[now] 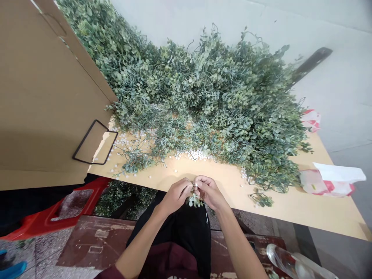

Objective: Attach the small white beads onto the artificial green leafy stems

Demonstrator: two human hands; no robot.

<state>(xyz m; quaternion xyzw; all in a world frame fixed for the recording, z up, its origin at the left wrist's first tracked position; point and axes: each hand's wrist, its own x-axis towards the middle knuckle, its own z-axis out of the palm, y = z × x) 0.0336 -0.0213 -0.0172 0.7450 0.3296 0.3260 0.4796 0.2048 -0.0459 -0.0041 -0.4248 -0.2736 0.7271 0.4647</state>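
Note:
At the table's front edge my left hand point(179, 193) and my right hand point(209, 192) meet, fingers pinched close together. Between them is a small sprig of artificial leaves point(194, 200), its leaves hanging below the fingertips. A tiny white piece shows at the right fingertips, partly covered by them. Just beyond my hands, small white beads point(199, 154) lie scattered at the foot of a big heap of artificial greenery point(203, 85). A loose sprig point(261, 198) lies to the right, near the front edge.
A large cardboard box point(49, 89) stands at left, with a black rectangular frame point(76, 158) beside it. Red-and-white plastic bags point(319, 182) lie on the table's right. Below are a red stool point(37, 221), a worn brown bench point(87, 240) and a clear plastic bottle point(290, 263).

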